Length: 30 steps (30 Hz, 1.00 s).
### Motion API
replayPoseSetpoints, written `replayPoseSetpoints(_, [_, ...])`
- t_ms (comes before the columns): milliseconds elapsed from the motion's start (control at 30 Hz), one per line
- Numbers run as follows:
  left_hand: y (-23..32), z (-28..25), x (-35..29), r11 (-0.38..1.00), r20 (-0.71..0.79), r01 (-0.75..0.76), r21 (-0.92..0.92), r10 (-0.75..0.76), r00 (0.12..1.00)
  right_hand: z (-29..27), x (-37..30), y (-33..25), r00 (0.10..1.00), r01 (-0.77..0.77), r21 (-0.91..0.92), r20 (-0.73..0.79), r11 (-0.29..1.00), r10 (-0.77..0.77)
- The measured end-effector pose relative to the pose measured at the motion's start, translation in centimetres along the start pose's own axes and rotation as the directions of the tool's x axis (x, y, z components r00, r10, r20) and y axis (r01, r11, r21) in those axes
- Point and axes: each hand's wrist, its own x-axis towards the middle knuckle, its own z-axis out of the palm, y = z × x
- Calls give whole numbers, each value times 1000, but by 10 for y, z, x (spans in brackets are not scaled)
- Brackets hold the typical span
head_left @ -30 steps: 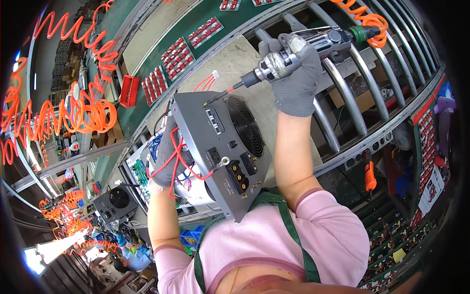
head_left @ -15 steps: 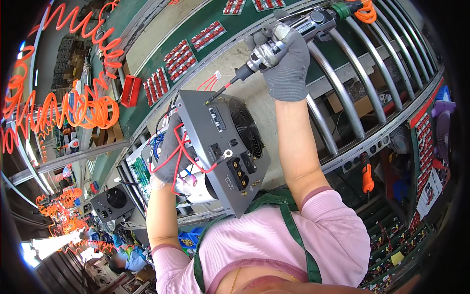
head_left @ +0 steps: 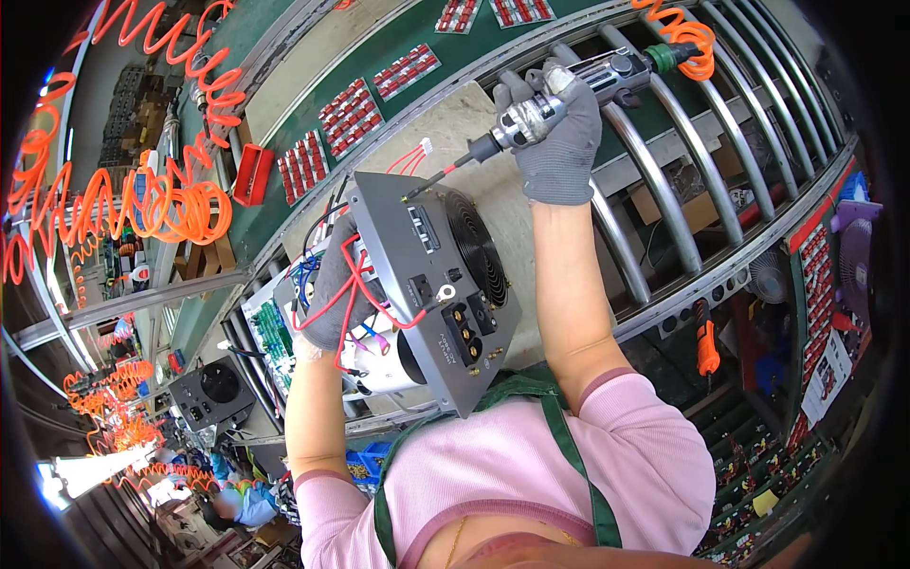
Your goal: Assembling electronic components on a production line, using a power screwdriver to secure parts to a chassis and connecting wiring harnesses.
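Your gloved right hand (head_left: 559,133) wraps around a power screwdriver (head_left: 611,78), its slim bit (head_left: 436,177) slanting down to the upper corner of a dark gray metal panel (head_left: 438,266). The metal panel stands tilted in front of you, its round fan grille (head_left: 472,248) turned toward your right arm. Your gloved left hand (head_left: 336,289) is behind it, crossed by red wires (head_left: 356,275); its fingertips are hidden, so whether it grips cannot be told. Steel rollers (head_left: 654,180) line the bench to your right.
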Motion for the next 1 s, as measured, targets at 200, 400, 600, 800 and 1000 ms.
replayPoseSetpoints(200, [6,-4,0,999,-47,18,45,-16,999,-28,19,5,997,-73,175,41,982,67])
replayPoseSetpoints(400, [-45,-43,-30,310,-100,13,-951,-346,933,5,-15,-37,986,148,188,49,971,-160])
replayPoseSetpoints(600, [-26,-54,-67,506,-468,-258,-823,-349,812,42,-65,-41,890,82,255,417,963,-186])
replayPoseSetpoints(800, [20,-46,-112,710,-568,-236,-664,-273,777,62,-111,-43,823,3,270,546,963,-155])
replayPoseSetpoints(1000, [66,9,-93,980,-635,-200,-20,142,759,69,-137,-38,855,-42,277,506,960,-109])
